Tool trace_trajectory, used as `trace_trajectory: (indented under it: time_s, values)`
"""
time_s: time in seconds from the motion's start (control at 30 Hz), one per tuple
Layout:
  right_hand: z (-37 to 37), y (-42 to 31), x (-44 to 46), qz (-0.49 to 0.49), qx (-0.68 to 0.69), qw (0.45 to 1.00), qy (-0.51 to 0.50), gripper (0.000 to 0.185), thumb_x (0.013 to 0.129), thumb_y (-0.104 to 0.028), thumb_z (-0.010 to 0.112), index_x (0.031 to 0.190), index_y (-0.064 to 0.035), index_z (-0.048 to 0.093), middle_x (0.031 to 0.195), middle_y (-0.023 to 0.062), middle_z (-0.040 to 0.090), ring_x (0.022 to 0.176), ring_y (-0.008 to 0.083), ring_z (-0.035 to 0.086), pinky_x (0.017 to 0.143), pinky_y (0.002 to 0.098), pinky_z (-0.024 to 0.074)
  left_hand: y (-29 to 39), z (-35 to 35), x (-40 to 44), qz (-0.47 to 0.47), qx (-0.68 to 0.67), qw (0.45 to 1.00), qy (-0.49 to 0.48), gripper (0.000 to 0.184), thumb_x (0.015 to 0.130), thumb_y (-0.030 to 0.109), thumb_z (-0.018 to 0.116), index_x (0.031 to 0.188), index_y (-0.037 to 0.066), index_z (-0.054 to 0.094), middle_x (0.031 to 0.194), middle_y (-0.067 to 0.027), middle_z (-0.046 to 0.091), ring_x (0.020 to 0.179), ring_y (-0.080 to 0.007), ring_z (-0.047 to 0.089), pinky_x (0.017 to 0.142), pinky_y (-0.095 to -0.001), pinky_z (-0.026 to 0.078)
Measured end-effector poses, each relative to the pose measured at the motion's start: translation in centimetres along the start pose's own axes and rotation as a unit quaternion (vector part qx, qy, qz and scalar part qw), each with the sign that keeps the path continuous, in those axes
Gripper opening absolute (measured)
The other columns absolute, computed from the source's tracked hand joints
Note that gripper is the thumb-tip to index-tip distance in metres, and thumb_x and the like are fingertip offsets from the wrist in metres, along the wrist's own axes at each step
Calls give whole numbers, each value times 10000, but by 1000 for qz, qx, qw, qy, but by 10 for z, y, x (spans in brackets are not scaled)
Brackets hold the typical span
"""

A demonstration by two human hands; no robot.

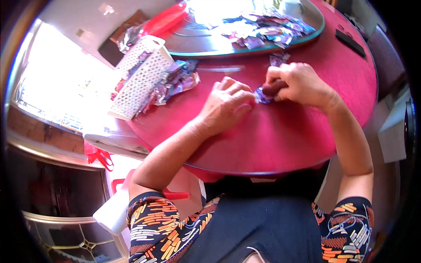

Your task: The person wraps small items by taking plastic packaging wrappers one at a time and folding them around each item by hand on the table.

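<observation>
A small shiny purple wrapper [263, 95] lies between my two hands over the red tabletop. My left hand [229, 103] is at the wrapper's left side, its fingers bent and pressed together at the wrapper's edge. On the other side, my right hand [298, 83] has its fingers curled round a dark brown round object [272, 89] that touches the wrapper. Just above my right hand lies another crumpled purple wrapper [279, 58]. The fingertips of both hands are partly hidden.
A white perforated basket [142, 81] stands at the left, with shiny packets [169, 85] beside it. Behind is a teal-rimmed tray [206, 53] bearing many wrappers [267, 30] and a red plate [164, 19]. A black oblong object [350, 43] lies at the right.
</observation>
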State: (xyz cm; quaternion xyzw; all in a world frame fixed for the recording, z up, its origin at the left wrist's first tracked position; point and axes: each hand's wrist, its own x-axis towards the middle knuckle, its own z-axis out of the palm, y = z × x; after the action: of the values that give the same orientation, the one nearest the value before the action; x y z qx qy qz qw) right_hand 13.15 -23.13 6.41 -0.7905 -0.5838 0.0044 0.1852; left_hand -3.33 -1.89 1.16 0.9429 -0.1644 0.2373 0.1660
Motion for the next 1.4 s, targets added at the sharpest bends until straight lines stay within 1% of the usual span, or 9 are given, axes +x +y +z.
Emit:
trace_trajectory:
  time_s: [0.13,0.43,0.63,0.83,0.93,0.97,1.23,1.37,1.4]
  values:
    - [-4,11,3,24,107,993,-49,381,724,-194,867,1076,-114,745,978,136,784,964,311,753,856,432,572,-2,-3,1,14,11,1000,-4,225,844,102,811,1059,145,761,1139,-70,693,1116,-310,605,978,-456,495]
    - [-8,10,2,25,84,994,-68,414,715,-172,858,1105,-98,741,1042,134,791,1009,299,754,894,414,578,-4,9,4,31,18,998,51,231,815,74,831,1024,112,742,1053,-72,685,1034,-310,612,893,-422,528]
    - [4,-8,0,-57,108,991,-50,366,743,-207,838,1076,-101,728,961,136,791,928,317,766,844,433,580,-3,15,3,56,29,997,52,259,755,96,860,969,117,716,1003,-55,658,956,-302,604,839,-456,496]
    - [-2,-9,0,-3,98,994,-48,295,772,-227,826,1036,-122,749,909,112,771,888,293,750,811,418,563,-2,13,2,34,16,999,23,216,808,197,864,956,131,722,1056,-50,626,1034,-300,579,904,-475,489]
    - [9,-10,-1,-53,28,997,55,283,765,-188,831,1027,-116,753,947,120,708,878,321,712,783,415,559,-1,16,1,37,30,999,25,211,815,204,858,959,134,721,1049,-53,615,1039,-298,577,913,-478,493]
    - [11,-11,1,-55,77,994,48,280,831,-299,815,1088,-198,769,893,109,651,916,307,701,824,442,549,0,16,1,37,35,998,27,208,817,203,855,962,135,722,1047,-54,611,1040,-298,576,915,-478,494]
    - [10,-6,5,36,-10,999,14,251,872,-325,792,1084,-193,765,942,104,695,938,327,710,852,452,558,-1,12,1,39,32,999,6,212,822,199,840,986,139,720,1064,-62,607,1038,-312,573,916,-497,490]
    - [21,-4,4,-76,102,991,34,284,834,-330,821,1077,-195,762,910,108,702,925,326,710,844,451,556,-2,12,1,41,29,999,14,195,834,202,831,985,144,722,1069,-68,603,1041,-312,570,923,-498,488]
    - [18,-5,4,-57,87,994,24,283,830,-323,821,1076,-194,763,914,108,707,929,324,711,843,450,555,-2,11,1,40,25,999,8,195,834,202,831,984,142,722,1073,-69,603,1045,-313,571,927,-498,489]
